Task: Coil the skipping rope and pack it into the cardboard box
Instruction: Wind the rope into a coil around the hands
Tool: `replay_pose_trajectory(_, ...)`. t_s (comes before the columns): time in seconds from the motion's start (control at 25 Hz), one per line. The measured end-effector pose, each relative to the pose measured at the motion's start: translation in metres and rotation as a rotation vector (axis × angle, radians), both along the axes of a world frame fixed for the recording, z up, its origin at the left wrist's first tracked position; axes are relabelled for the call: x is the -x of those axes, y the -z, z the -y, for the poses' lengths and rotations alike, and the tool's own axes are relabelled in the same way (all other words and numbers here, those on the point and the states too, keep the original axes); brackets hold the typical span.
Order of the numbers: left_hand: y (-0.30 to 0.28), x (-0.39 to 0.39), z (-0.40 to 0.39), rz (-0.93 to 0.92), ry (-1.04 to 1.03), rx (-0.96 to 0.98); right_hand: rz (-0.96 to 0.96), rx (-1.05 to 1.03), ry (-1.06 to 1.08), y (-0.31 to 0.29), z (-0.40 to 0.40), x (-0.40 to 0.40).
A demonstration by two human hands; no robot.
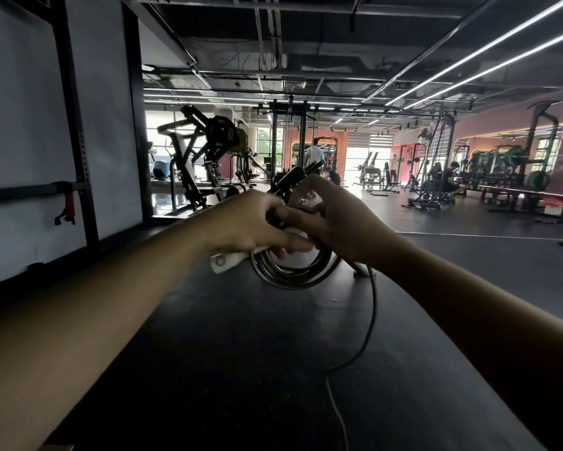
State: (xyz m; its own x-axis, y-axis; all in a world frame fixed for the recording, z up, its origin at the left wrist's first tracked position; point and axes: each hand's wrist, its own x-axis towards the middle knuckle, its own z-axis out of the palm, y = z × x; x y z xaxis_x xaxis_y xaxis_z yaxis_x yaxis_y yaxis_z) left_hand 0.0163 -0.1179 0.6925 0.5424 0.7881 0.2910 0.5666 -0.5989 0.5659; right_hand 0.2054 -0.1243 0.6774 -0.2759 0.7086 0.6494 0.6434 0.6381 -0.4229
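Both my arms reach out over a dark gym floor. My left hand (250,222) is closed around a bundle of dark skipping rope coils (293,275) and a white handle (223,262) that sticks out below its palm. My right hand (332,222) pinches the top of the same coil with thumb and fingers. One loose strand of rope (369,323) hangs from the coil and trails down to the floor toward me. No cardboard box is in view.
A black rack upright (78,131) with a red hook stands against the white wall at left. Weight machines (208,157) and benches fill the far room, where several people are. The black rubber floor (241,353) lies below my arms.
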Motion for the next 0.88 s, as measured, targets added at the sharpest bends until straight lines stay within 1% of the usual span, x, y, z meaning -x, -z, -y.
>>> replay_pose_trajectory(0.04,0.002,-0.003,-0.002,-0.032,0.007,0.027,0.022,-0.005,0.000,0.001,0.001,0.000)
replay_pose_trajectory(0.12,0.012,-0.006,-0.006,-0.059,0.029,0.016,0.055,-0.002,0.005,0.008,0.003,-0.001)
replay_pose_trajectory(0.24,0.024,-0.006,-0.006,0.018,0.060,-0.029,0.034,0.046,-0.043,0.017,0.003,-0.007)
replay_pose_trajectory(0.32,0.026,-0.003,-0.003,0.122,0.063,-0.029,-0.061,0.076,-0.094,0.016,0.004,-0.013)
replay_pose_trajectory(0.4,0.027,0.000,-0.001,0.355,0.042,0.000,-0.248,0.148,-0.101,0.013,0.004,-0.027)
replay_pose_trajectory(0.52,0.032,-0.004,0.002,0.817,-0.011,0.063,-0.527,0.232,-0.119,0.016,0.004,-0.039)
replay_pose_trajectory(0.6,0.037,-0.020,0.003,1.141,-0.095,0.167,-0.605,0.323,-0.184,0.024,0.007,-0.030)
replay_pose_trajectory(0.64,0.039,-0.031,0.004,1.305,-0.154,0.235,-0.608,0.375,-0.223,0.029,0.010,-0.020)
replay_pose_trajectory(0.68,0.041,-0.041,0.003,1.431,-0.222,0.284,-0.593,0.410,-0.250,0.036,0.012,-0.007)
replay_pose_trajectory(0.72,0.043,-0.049,0.003,1.491,-0.304,0.308,-0.591,0.425,-0.269,0.043,0.013,0.007)
replay_pose_trajectory(0.76,0.047,-0.057,0.003,1.497,-0.381,0.311,-0.625,0.411,-0.276,0.048,0.014,0.021)
replay_pose_trajectory(0.8,0.049,-0.062,0.006,1.497,-0.441,0.310,-0.703,0.376,-0.265,0.052,0.014,0.033)
replay_pose_trajectory(0.88,0.056,-0.067,0.007,1.501,-0.476,0.305,-0.862,0.296,-0.203,0.055,0.014,0.048)
